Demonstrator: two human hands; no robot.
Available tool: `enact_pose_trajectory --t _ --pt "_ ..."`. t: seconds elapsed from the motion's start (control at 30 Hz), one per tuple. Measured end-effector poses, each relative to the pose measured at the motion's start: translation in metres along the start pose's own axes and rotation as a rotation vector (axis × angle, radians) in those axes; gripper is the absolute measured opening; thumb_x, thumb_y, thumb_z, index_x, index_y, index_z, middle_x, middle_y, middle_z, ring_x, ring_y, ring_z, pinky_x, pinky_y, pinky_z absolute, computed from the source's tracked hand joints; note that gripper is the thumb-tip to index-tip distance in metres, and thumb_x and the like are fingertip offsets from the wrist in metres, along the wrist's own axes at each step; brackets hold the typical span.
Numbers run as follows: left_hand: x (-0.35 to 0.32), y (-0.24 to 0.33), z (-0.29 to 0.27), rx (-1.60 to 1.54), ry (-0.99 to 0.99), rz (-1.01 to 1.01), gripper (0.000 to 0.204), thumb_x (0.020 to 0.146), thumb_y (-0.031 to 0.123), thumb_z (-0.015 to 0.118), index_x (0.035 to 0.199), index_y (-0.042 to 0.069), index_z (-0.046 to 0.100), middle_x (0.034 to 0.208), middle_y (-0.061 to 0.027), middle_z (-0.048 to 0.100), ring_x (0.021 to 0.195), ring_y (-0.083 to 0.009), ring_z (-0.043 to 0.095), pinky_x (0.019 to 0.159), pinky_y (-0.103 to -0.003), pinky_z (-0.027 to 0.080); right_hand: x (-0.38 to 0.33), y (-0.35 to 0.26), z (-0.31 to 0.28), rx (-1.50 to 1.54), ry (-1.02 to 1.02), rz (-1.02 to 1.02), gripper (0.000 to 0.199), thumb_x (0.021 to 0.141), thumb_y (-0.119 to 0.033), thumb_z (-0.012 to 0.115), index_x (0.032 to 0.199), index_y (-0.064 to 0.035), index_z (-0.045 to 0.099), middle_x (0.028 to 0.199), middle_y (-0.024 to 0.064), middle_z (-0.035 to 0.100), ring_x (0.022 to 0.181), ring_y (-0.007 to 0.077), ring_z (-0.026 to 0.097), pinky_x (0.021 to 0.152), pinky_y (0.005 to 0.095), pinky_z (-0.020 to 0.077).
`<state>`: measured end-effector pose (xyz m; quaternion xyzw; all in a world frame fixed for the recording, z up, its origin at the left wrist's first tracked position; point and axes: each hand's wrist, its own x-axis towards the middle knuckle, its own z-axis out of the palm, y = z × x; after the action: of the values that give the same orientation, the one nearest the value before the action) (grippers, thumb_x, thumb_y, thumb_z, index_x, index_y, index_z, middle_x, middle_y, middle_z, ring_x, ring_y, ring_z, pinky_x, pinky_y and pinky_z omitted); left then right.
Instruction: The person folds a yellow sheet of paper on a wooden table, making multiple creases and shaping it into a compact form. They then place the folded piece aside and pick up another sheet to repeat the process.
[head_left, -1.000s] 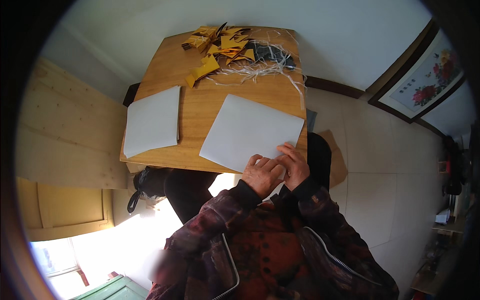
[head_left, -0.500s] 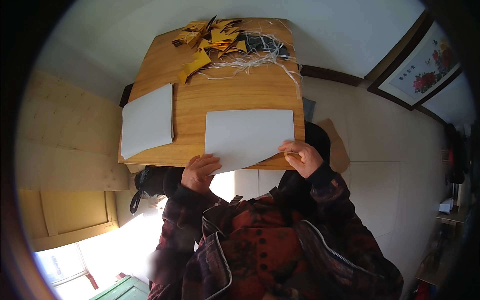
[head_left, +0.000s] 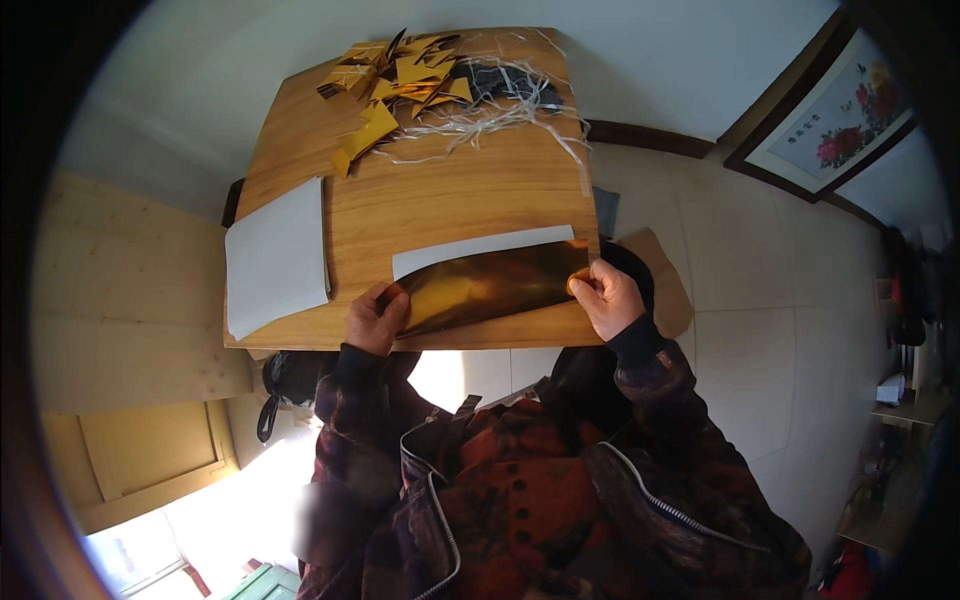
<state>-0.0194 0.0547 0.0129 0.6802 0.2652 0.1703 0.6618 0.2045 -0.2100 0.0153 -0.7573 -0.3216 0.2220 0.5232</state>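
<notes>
A sheet of gold foil paper point(head_left: 480, 290) lies at the near edge of the wooden table, its near part folded up so the shiny gold side shows. Beyond the fold a strip of its white back point(head_left: 485, 248) is visible. My left hand point(head_left: 377, 318) pinches the left end of the raised edge between thumb and fingers. At the opposite end, my right hand point(head_left: 606, 298) grips the same edge, thumb on top. A stack of white-backed sheets point(head_left: 277, 258) lies to the left, apart from both hands.
Folded gold paper pieces point(head_left: 415, 78) are heaped at the table's far side. Beside them are tangled white plastic strands point(head_left: 500, 115) and a dark grey item point(head_left: 515, 85). A black bag point(head_left: 290, 378) is below the table's near left edge. A framed flower picture point(head_left: 830, 120) stands at the right.
The near edge of the sheet has been lifted and turned over away from me, exposing its gold side. Both hands have closed on its ends. The view has shifted slightly.
</notes>
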Motion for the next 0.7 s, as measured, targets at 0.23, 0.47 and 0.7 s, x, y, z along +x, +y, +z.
enact_pose_trajectory --t 0.23,0.47,0.7 --pt "0.02 0.0 0.023 0.348 0.277 -0.076 0.017 0.089 0.014 0.065 0.079 0.001 0.06 0.059 -0.0043 0.059 0.051 -0.0119 0.054 0.048 -0.027 0.041 0.007 -0.002 0.011 -0.191 0.174 0.003 0.032 0.086 -0.007 0.062 0.116 -0.0047 0.051 0.07 0.0151 0.063 0.063 0.0335 0.063 0.059 0.0392 0.0497" --pt "0.032 0.0 0.024 0.689 0.306 -0.053 0.018 0.086 0.02 0.067 0.081 0.002 0.064 0.063 -0.0114 0.063 0.054 -0.0219 0.06 0.052 -0.034 0.046 0.007 -0.01 0.013 -0.324 0.201 -0.059 0.033 0.084 -0.001 0.058 0.117 -0.005 0.053 0.085 0.016 0.065 0.074 0.0328 0.064 0.066 0.0383 0.0511" --pt "0.032 0.007 0.03 0.642 0.311 0.06 0.018 0.086 0.019 0.067 0.08 0.002 0.063 0.062 -0.0111 0.062 0.054 -0.0211 0.06 0.053 -0.033 0.046 0.008 -0.005 0.015 -0.375 0.215 -0.096 0.02 0.084 -0.003 0.058 0.105 -0.0018 0.058 0.097 0.0174 0.065 0.087 0.0364 0.063 0.074 0.0409 0.0521"
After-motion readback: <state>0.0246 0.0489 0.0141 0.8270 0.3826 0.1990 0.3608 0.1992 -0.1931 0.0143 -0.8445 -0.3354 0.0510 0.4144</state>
